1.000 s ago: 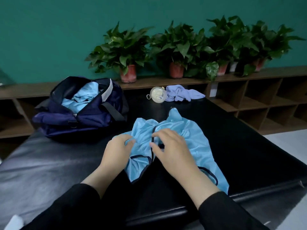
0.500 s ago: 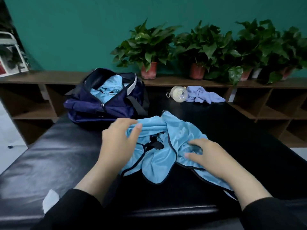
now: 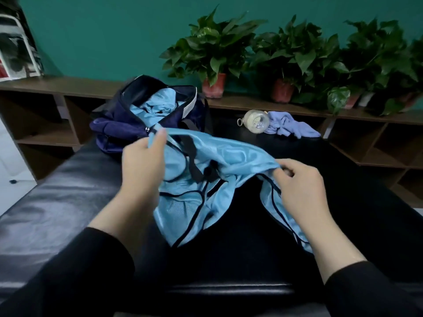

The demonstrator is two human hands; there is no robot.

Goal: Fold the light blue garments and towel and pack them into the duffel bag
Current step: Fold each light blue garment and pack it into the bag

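Observation:
A light blue garment with dark trim (image 3: 219,161) hangs lifted above the black padded table (image 3: 55,202). My left hand (image 3: 142,165) pinches its upper left edge, and my right hand (image 3: 302,186) grips its right edge. The lower part of the garment still droops onto the table. Behind it stands the open navy duffel bag (image 3: 114,124), with another light blue garment (image 3: 158,106) lying inside. A crumpled lavender-blue towel (image 3: 290,126) lies at the far side of the table.
A clear round bottle (image 3: 255,121) lies on its side next to the towel. Potted plants (image 3: 215,56) line the wooden shelf unit (image 3: 377,143) behind and to the right of the table.
Both hands went from pressing on the flat garment to taking hold of its edges and lifting it, spreading apart. The view has swung left, toward the bag.

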